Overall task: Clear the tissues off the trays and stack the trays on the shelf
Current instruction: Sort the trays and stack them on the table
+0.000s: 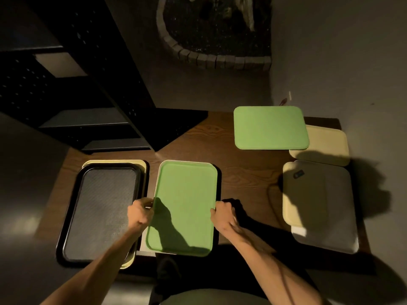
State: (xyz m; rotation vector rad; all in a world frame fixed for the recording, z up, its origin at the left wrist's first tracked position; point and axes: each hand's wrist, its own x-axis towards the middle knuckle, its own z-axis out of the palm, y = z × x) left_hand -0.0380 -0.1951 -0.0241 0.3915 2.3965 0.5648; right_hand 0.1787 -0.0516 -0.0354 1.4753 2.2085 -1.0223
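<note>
A green tray (187,194) lies lengthwise in front of me on the brown table (246,172). My left hand (141,213) grips its left long edge and my right hand (222,213) grips its right long edge. To the left, a black tray (101,208) rests on a pale yellow tray (141,165). A second green tray (269,127) lies upside down at the back right. No tissues are visible on any tray.
A black perforated shelf unit (88,119) stands at the back left. On the right, a cream tray (304,194) overlaps a grey tray (337,216), with another cream tray (328,144) behind. A curved brick border (198,56) lies on the floor beyond.
</note>
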